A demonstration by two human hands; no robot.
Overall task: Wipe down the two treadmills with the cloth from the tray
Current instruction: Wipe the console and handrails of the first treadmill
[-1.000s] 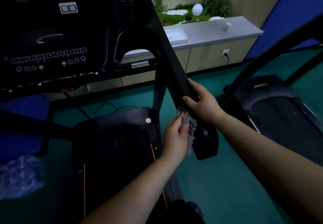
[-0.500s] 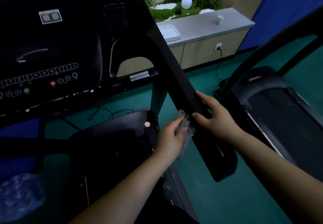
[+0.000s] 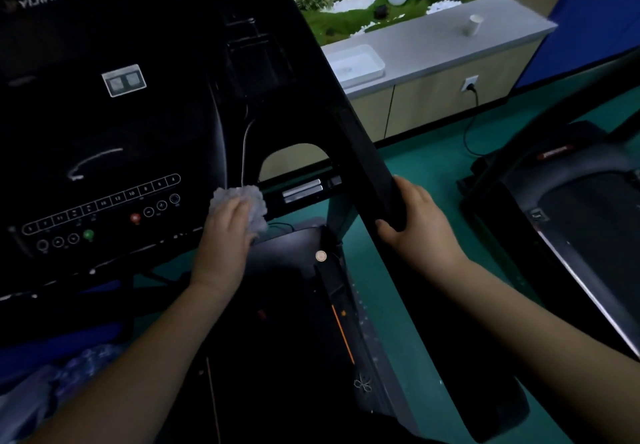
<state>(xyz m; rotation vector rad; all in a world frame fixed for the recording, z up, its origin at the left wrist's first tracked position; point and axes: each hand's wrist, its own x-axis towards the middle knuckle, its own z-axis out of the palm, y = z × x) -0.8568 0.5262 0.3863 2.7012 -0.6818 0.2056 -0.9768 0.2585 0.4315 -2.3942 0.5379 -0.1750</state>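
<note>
Pressing cloth [image 3: 242,201] to console [image 3: 104,152], left hand [image 3: 227,232]; right hand [image 3: 420,232] gripping handrail [image 3: 367,159].

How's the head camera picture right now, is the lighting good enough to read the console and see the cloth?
Head view: dim and underexposed on the black treadmill console, though its white button markings read; the crumpled white cloth under the left hand shows clearly; the grey countertop behind is far brighter; wide-angle bending curves the edges.
</note>
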